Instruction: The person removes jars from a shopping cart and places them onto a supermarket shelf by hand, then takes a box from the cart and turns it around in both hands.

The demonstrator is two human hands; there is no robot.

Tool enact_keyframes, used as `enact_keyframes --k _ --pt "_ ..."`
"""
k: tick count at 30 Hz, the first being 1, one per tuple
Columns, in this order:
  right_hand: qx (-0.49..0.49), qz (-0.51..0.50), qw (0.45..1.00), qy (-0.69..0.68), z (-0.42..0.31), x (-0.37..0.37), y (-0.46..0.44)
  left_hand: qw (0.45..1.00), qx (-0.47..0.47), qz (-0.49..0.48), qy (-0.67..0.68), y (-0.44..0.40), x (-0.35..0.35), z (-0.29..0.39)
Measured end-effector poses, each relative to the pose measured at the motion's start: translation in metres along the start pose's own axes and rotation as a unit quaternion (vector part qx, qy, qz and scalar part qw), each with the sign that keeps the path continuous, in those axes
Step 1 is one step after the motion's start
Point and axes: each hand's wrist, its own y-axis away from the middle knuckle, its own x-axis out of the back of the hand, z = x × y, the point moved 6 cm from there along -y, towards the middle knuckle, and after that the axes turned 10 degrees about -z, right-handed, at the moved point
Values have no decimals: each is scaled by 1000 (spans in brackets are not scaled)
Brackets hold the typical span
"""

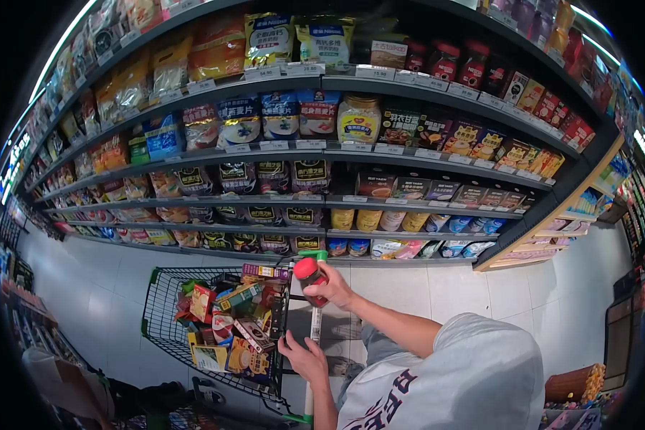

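Observation:
My right hand (331, 288) is closed around a coffee jar (309, 276) with a red lid and dark body, held above the cart's handle. Below it, my left hand (307, 358) is open, fingers spread and nothing in them, close to the cart's handle end. The shopping cart (150, 304) is a dark wire basket with green corners. Inside lie several boxes and packets, among them a red box (202, 302), a green box (240, 297) and a yellow pack (248, 357). A purple box (265, 271) rests by the basket's upper rim.
A long grey shelf unit (265, 145) runs across the front with bagged cereals, jars, boxes and tins. Similar red-lidded jars (444, 63) stand on its upper tier. At lower left another person (64, 383) is partly visible. A wooden end shelf (552, 222) stands at right.

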Motion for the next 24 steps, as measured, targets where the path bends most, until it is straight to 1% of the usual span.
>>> enact_keyframes --k 1,3,4,5,6,7,8,9,10,11,12,13,15,16,17,18,19,21,23,24 --pt "36 19 999 37 -18 14 -1 1000 3 -5 5 0 1 1" --pt "61 81 984 146 -50 51 -1 1000 -3 -4 5 0 0 0" --pt "99 112 981 126 -76 59 0 1000 -6 -4 6 1 0 -1" --pt "127 147 950 245 -112 96 -2 1000 -1 -9 12 -3 0 1" --pt "160 169 927 294 -128 115 -5 1000 10 -16 18 -1 0 0" --pt "166 171 908 343 -165 114 -2 999 20 -23 24 1 -1 -2" --pt "202 187 884 379 -188 128 -4 1000 2 -13 21 1 -3 -5" --pt "169 194 889 378 -212 138 -4 1000 4 -14 17 1 -3 -5" --pt "167 198 901 349 -234 150 -6 1000 6 -15 13 1 -4 -5" --pt "236 212 873 370 -265 154 -7 1000 8 -15 10 -1 -4 -5" --pt "258 222 848 407 -295 160 -6 1000 4 -11 10 -1 -6 -8" --pt "300 219 834 409 -320 170 -9 1000 12 -15 4 -1 -6 -7" --pt "323 243 849 341 -361 191 -19 999 28 -22 -4 -1 -4 -3" --pt "336 250 841 343 -387 191 -20 999 35 -23 -12 -2 -6 -4" --pt "347 269 816 376 -409 203 -24 999 31 -15 -21 -2 -7 -5" --pt "349 282 810 378 -429 211 -27 999 27 -8 -30 -2 -9 -7" --pt "373 291 791 389 -449 219 -31 999 24 0 -39 -3 -10 -7" --pt "391 368 663 521 -485 224 -32 999 35 -1 -31 -3 -6 -1" --pt "383 409 604 567 -509 235 -42 999 38 2 -33 -3 -5 3" --pt "361 417 598 582 -516 242 -49 999 36 8 -37 -3 -5 2"
